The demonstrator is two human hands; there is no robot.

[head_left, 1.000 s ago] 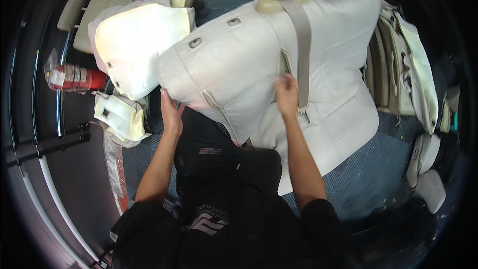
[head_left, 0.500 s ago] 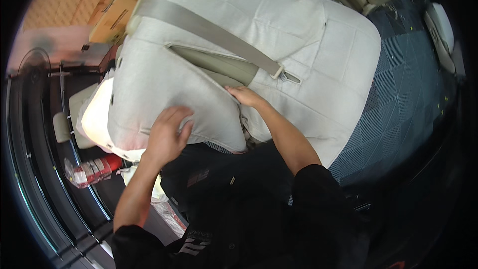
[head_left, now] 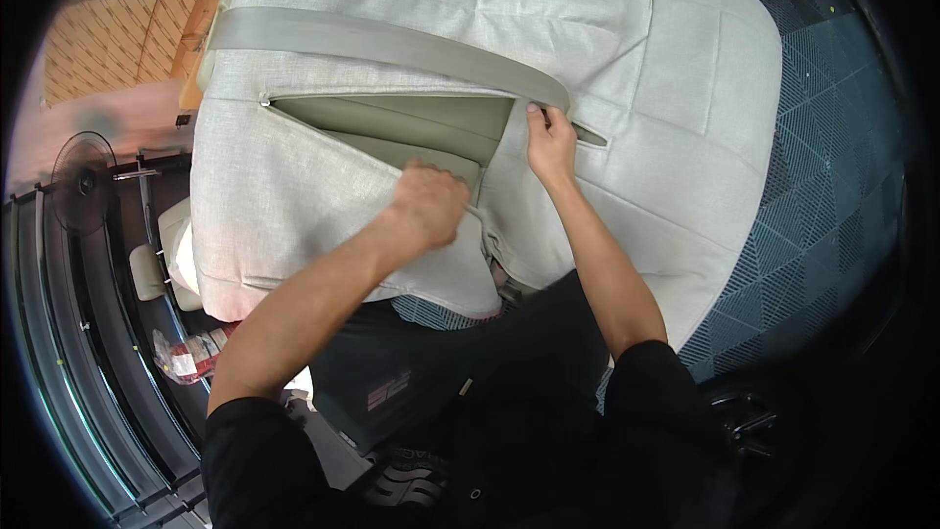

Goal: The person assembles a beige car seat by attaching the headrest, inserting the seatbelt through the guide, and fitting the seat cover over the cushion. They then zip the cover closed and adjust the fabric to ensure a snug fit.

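Note:
A pale grey fabric seat cover [head_left: 676,69] lies over an olive-beige vehicle seat. Its zipped opening [head_left: 411,118] gapes and shows the smooth seat surface inside. A grey seat belt [head_left: 372,39] runs across the cover and ends near a small slit. My right hand [head_left: 551,142] pinches the belt's lower end beside the opening's right corner; the metal tongue is hidden behind its fingers. My left hand [head_left: 428,201] is curled at the lower edge of the opening, over the loose flap of the cover. Its fingertips are out of sight underneath.
Blue patterned flooring [head_left: 783,206] lies to the right of the seat. Cardboard boxes [head_left: 117,29] and a fan [head_left: 83,181] are at the far left. Dark rails [head_left: 59,343] and a plastic-wrapped red cylinder [head_left: 196,358] sit at the left. A dark covering [head_left: 392,372] lies close to my body.
My right hand has gone from the flap edge up to the belt's end. My left hand has moved right onto the flap edge. The opening gapes wider, and the view has shifted.

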